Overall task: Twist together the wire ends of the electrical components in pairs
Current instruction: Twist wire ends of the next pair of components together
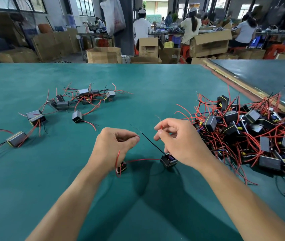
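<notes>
As both forearms reach in from the near edge of the green tabletop, my left grip pinches the bare tip of a red lead between thumb and forefinger. That lead loops down to a small black component lying under the wrist. My right grip, fingers curled, pinches a second red lead, whose frayed end sticks up above the knuckles. The two tips are apart. Another component sits just under the right grip, with a black wire slanting up from it between the grips. A heap of loose components lies at the right edge, and a scattered group lies toward the far left.
</notes>
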The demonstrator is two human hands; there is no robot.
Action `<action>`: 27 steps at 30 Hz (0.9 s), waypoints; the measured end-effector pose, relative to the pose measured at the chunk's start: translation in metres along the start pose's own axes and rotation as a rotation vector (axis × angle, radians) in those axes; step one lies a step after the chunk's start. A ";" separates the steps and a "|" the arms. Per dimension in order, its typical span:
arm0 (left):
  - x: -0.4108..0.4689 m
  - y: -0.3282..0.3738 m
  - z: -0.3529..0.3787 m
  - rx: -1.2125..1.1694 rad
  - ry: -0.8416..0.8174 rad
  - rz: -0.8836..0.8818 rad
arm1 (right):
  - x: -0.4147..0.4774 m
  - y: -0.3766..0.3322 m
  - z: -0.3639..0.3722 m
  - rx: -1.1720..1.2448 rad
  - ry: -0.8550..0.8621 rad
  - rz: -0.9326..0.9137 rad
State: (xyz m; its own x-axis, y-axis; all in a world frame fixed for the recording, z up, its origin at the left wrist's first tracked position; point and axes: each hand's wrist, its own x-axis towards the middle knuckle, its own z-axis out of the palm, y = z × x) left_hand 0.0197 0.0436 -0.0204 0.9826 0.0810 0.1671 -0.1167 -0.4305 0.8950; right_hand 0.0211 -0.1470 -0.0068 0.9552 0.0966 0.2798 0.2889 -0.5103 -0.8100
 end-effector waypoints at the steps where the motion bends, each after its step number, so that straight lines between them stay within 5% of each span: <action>1: 0.000 0.002 -0.001 -0.054 -0.030 -0.019 | 0.001 0.000 0.000 0.024 0.004 0.013; 9: 0.002 0.014 -0.004 -0.356 -0.065 -0.191 | 0.002 0.000 -0.004 0.064 -0.013 0.030; 16: 0.003 0.012 -0.005 -0.214 -0.047 -0.157 | 0.000 -0.002 -0.002 0.059 -0.070 -0.008; 27: -0.001 0.005 -0.004 0.079 -0.258 -0.040 | 0.002 -0.003 -0.003 0.057 -0.070 0.019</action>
State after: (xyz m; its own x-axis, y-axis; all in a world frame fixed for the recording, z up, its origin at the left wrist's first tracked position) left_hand 0.0176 0.0453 -0.0146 0.9918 -0.1275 0.0121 -0.0749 -0.5010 0.8622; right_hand 0.0224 -0.1474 -0.0018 0.9622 0.1481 0.2285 0.2716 -0.4634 -0.8435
